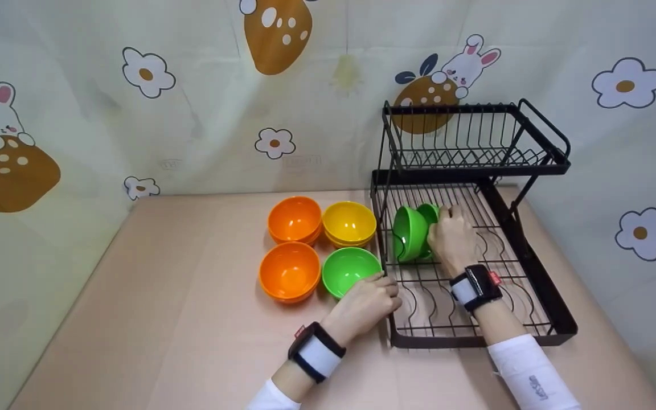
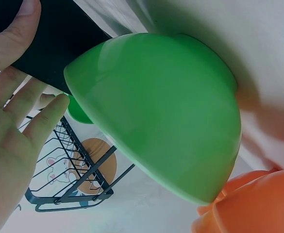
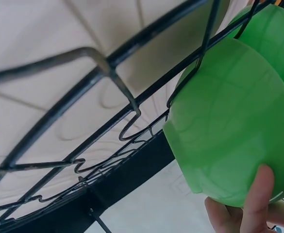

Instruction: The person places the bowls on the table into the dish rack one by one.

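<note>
A green bowl (image 3: 229, 121) stands on its side in the lower tier of the black dish rack (image 1: 482, 343). My right hand (image 1: 454, 239) pinches it by the rim, fingers on its outside in the right wrist view. Directly left of it another green bowl (image 1: 409, 233) is set on edge between the wires. My left hand (image 1: 369, 304) grips the rack's left side rail, thumb on one side and fingers on the other. Close by that hand a green bowl (image 2: 156, 111) sits upright on the table, left of the rack.
Orange bowls (image 1: 290, 272) and a stack of yellow bowls (image 1: 349, 223) stand beside the green one, with an orange stack (image 1: 295, 219) at the back. The rack's upper tier (image 1: 482, 171) overhangs the rear of the lower one. A patterned curtain (image 1: 203, 114) backs the table.
</note>
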Action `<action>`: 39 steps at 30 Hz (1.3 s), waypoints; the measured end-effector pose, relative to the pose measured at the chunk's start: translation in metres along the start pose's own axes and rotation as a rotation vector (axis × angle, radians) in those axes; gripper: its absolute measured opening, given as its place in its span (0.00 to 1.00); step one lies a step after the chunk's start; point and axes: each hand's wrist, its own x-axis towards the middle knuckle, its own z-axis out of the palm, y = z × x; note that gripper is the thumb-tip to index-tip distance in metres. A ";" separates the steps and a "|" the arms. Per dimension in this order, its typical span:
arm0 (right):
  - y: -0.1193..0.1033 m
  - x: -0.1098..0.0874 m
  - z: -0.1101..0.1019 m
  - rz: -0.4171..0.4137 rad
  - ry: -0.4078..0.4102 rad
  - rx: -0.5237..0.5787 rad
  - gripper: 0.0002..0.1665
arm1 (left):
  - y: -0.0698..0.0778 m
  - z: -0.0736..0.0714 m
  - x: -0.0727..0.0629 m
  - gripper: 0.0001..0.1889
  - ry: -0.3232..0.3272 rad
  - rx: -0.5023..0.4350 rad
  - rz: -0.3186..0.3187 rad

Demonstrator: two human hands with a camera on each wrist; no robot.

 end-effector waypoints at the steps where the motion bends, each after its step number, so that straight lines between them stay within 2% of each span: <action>1: 0.001 0.000 0.001 -0.003 0.008 0.006 0.23 | 0.000 0.000 0.000 0.11 -0.003 -0.001 0.001; 6: 0.002 0.000 0.002 -0.029 0.045 0.012 0.21 | 0.000 0.001 0.000 0.11 -0.005 0.001 0.001; 16: 0.000 0.000 0.000 -0.030 0.055 0.037 0.21 | 0.000 0.000 0.000 0.11 -0.001 -0.001 -0.002; 26: -0.002 0.000 0.000 -0.059 0.111 0.023 0.19 | -0.001 0.001 -0.001 0.10 0.027 0.007 0.008; 32: -0.003 0.001 -0.002 -0.074 0.133 0.013 0.19 | -0.001 0.001 -0.001 0.11 0.017 -0.001 0.008; 39: -0.004 0.001 -0.003 -0.135 0.198 0.052 0.16 | -0.001 0.001 -0.001 0.10 0.033 -0.005 0.009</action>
